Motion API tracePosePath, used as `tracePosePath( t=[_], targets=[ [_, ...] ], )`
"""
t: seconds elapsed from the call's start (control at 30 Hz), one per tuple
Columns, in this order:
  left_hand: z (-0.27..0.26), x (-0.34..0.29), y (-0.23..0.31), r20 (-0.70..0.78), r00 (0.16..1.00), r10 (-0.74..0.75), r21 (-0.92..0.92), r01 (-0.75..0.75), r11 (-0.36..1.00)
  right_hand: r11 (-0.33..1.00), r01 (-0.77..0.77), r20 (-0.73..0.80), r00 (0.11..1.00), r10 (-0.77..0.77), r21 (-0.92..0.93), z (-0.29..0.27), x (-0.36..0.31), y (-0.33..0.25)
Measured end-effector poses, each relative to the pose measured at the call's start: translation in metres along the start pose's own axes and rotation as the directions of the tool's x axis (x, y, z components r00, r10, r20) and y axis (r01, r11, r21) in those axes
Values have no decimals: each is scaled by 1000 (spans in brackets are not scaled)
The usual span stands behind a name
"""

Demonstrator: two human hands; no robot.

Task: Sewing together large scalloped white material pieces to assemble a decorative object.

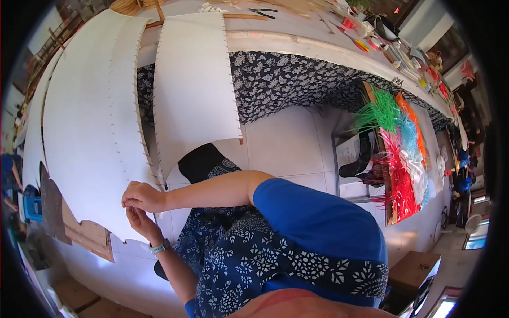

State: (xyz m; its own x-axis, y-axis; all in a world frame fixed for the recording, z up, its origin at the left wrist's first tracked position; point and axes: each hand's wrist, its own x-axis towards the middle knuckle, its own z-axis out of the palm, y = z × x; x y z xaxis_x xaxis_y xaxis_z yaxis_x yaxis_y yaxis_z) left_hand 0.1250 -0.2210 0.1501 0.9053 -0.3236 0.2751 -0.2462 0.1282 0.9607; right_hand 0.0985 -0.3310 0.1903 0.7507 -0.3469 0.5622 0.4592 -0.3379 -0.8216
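White sheet (87,116), large, left; stitch-like marks along its right edge. White panel (196,79), narrower, just right of it. Coloured fringes (405,191), right. Right hand (144,197), at the sheet's near end, fingers curled; left hand (142,222), fingertips meeting it. Thing pinched: cannot tell. Wristwatch (157,247), left wrist.

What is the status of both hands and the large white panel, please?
Left hand and right hand together, fingertips close; anything pinched too small to tell. Large white panel behind them. Second white panel alongside.

Craft workshop – pliers (259,10), coloured fringes (403,159)
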Motion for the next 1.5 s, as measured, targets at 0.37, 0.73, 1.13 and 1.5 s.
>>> tracePosePath(
  t=[0.37,0.73,1.13,1.5],
  targets=[
    [-20,52,-20,-27,987,-157,66,159,985,985,-15,-93,996,-1,-172,-128,24,-4],
    [-50,123,-49,-206,913,-352,286,400,871,985,-21,-90,996,6,-171,-127,52,-3],
    [-11,132,-21,-342,848,-406,521,530,669,719,-603,-180,795,580,-345,-260,26,-84],
    [-17,128,1,-373,707,-600,480,701,527,554,-801,-222,597,771,-229,-309,38,-86]
  ],
)
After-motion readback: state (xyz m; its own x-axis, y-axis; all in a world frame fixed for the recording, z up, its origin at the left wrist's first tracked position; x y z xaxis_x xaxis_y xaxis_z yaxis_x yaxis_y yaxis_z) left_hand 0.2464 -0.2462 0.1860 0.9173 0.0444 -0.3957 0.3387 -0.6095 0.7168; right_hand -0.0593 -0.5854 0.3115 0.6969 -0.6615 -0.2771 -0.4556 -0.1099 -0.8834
